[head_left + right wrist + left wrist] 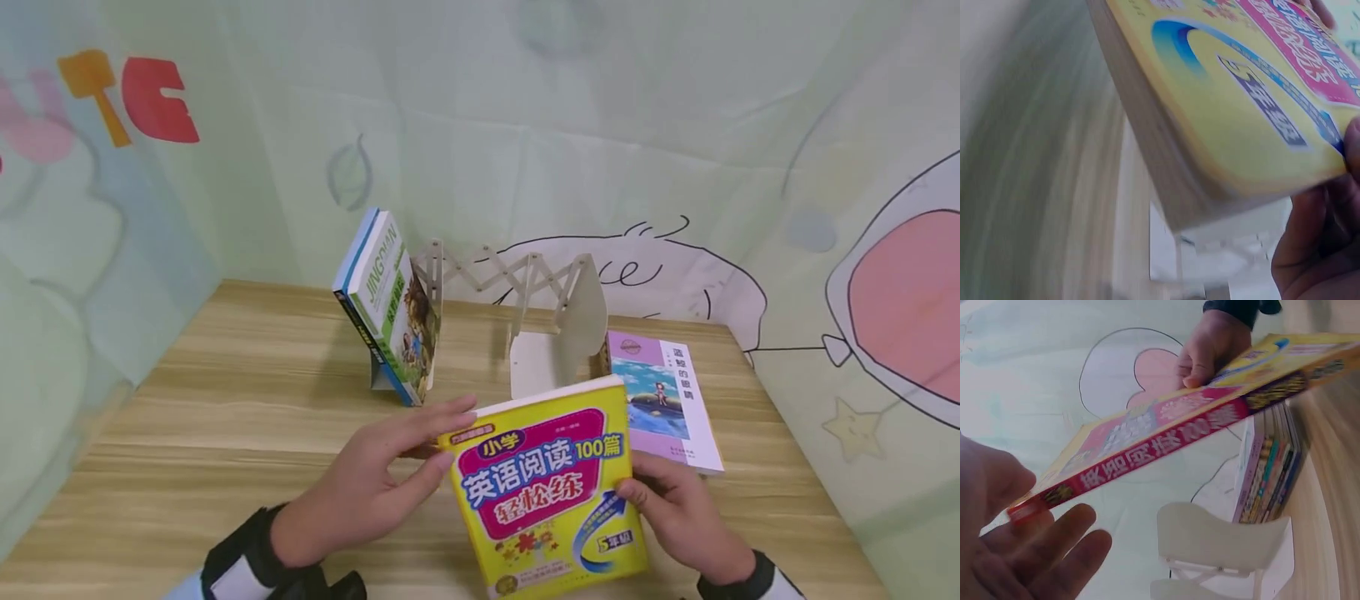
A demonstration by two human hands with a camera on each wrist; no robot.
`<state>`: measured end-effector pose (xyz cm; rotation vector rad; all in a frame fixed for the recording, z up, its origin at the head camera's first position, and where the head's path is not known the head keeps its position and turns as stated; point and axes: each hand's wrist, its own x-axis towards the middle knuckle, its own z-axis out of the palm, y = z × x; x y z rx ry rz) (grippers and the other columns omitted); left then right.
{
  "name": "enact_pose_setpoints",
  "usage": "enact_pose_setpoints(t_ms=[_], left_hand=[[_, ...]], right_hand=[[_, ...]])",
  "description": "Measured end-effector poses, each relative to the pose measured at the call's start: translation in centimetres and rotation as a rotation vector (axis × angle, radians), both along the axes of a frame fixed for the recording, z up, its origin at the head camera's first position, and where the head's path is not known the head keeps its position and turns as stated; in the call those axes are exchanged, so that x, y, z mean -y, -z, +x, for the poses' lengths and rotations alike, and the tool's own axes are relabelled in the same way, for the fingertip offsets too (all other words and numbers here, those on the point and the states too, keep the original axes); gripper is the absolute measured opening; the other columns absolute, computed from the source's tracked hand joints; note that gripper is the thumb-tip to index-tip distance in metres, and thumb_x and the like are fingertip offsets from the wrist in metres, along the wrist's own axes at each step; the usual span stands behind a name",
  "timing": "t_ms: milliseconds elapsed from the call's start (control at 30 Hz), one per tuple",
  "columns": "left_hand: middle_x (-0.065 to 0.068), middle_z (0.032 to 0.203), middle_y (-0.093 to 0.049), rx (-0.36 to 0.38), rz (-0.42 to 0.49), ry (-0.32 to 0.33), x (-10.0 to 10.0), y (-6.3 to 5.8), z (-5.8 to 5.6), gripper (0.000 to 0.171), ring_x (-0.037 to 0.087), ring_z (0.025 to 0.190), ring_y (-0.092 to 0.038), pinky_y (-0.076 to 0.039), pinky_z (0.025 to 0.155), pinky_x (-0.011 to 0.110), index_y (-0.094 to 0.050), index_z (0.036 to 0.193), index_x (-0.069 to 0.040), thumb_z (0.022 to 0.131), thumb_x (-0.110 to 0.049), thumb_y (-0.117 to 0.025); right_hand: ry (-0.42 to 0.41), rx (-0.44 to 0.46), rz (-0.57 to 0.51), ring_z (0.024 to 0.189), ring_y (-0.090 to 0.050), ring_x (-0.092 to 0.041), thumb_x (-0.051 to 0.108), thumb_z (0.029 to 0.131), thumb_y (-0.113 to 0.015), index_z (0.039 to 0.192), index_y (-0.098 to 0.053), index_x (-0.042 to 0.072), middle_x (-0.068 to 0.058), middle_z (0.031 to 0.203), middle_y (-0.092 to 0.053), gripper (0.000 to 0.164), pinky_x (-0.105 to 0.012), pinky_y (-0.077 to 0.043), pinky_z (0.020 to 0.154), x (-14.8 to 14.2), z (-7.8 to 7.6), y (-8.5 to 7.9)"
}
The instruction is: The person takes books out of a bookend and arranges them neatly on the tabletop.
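Note:
A yellow book (543, 492) with a magenta title panel is held up over the front of the table, its cover facing me. My right hand (686, 512) grips its right edge, thumb on the cover and fingers behind. At the upper left corner, my left hand (375, 475) pinches the book between thumb and fingers. The left wrist view shows the book's magenta spine (1160, 444) running away from that hand, other fingers spread below it. In the right wrist view the page edges (1147, 125) of the book show, and part of the right hand (1329, 244).
Behind the book stands a cream expandable bookend rack (558, 308). Several upright books (390, 308) lean at its left end. Beyond its right panel sits a stack of books with a purple-and-white cover (660, 400) on top. A printed cloth wall (480, 125) encloses the wooden table (225, 400).

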<state>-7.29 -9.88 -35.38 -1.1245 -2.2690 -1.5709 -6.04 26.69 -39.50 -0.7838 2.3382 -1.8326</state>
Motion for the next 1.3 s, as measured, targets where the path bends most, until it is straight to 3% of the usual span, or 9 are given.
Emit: enact_pose_setpoints(t_ms=[167,367,500,600,767,933,1133,1300], left_hand=[[0.005,0.149,-0.053,-0.013,-0.043,-0.061,0.5,0.5,-0.2,0.052,0.016,0.109,-0.07,-0.059,0.085,0.028,-0.053,0.144,-0.018,0.096,0.001,-0.061],[0.01,0.146,-0.055,-0.017,-0.053,-0.05,0.6,1.1,-0.4,0.046,0.016,0.11,-0.069,-0.058,0.087,0.025,-0.059,0.139,-0.012,0.096,0.002,-0.062],[0.013,0.144,-0.057,-0.048,-0.073,-0.055,0.6,1.5,-0.4,0.044,0.015,0.107,-0.07,-0.058,0.086,0.024,-0.06,0.137,-0.01,0.095,0.002,-0.062],[0.015,0.142,-0.058,-0.074,-0.085,-0.062,0.6,1.8,-0.5,0.044,0.016,0.105,-0.071,-0.058,0.085,0.024,-0.06,0.137,-0.009,0.095,0.003,-0.061],[0.01,0.146,-0.055,-0.032,-0.106,-0.068,0.5,1.9,-0.6,0.042,0.014,0.108,-0.069,-0.058,0.087,0.024,-0.06,0.138,-0.012,0.097,0.0,-0.06],[0.008,0.148,-0.054,0.015,-0.137,-0.077,0.6,2.0,-0.4,0.04,0.011,0.11,-0.068,-0.058,0.088,0.025,-0.061,0.137,-0.015,0.098,-0.004,-0.061],[0.007,0.148,-0.053,0.009,-0.158,-0.089,0.7,2.1,-0.5,0.038,0.01,0.109,-0.068,-0.058,0.089,0.027,-0.062,0.136,-0.017,0.099,-0.007,-0.06],[0.005,0.147,-0.054,-0.015,-0.189,-0.106,0.8,2.1,-0.5,0.038,0.01,0.109,-0.068,-0.058,0.091,0.034,-0.062,0.136,-0.018,0.099,-0.008,-0.06]], right_hand=[[0.281,0.038,0.065,0.087,-0.072,-0.012,0.007,0.105,-0.045,0.13,-0.061,0.0,0.006,0.106,-0.074,0.03,-0.027,-0.061,0.072,-2.7,-0.6,-0.7],[0.518,0.09,-0.081,0.079,-0.07,-0.008,0.024,0.107,-0.044,0.128,-0.062,0.015,0.005,0.096,-0.072,0.029,-0.022,-0.059,0.066,-6.0,-1.9,-0.8],[0.713,0.191,-0.075,0.072,-0.07,-0.006,0.034,0.105,-0.048,0.143,-0.052,0.005,0.012,0.088,-0.07,0.048,-0.021,-0.059,0.063,-8.2,-2.7,-0.7],[0.815,0.282,0.052,0.07,-0.069,-0.006,0.044,0.104,-0.045,0.15,-0.039,-0.004,0.017,0.083,-0.067,0.067,-0.021,-0.059,0.063,-9.5,-3.4,-0.7],[0.839,0.399,0.201,0.071,-0.07,-0.009,0.054,0.102,-0.038,0.151,-0.036,-0.005,0.015,0.081,-0.066,0.077,-0.027,-0.061,0.065,-10.7,-4.5,-0.4],[0.814,0.503,0.282,0.071,-0.071,-0.016,0.062,0.1,-0.036,0.153,-0.035,-0.001,0.003,0.086,-0.068,0.083,-0.031,-0.06,0.063,-11.0,-5.7,0.3],[0.929,0.521,0.369,0.068,-0.069,-0.02,0.071,0.095,-0.039,0.152,-0.041,0.005,-0.009,0.093,-0.069,0.087,-0.03,-0.058,0.058,-11.0,-6.9,1.2],[0.997,0.488,0.404,0.067,-0.066,-0.018,0.066,0.096,-0.043,0.147,-0.05,0.007,-0.016,0.103,-0.067,0.078,-0.028,-0.056,0.057,-10.7,-7.6,1.8]])
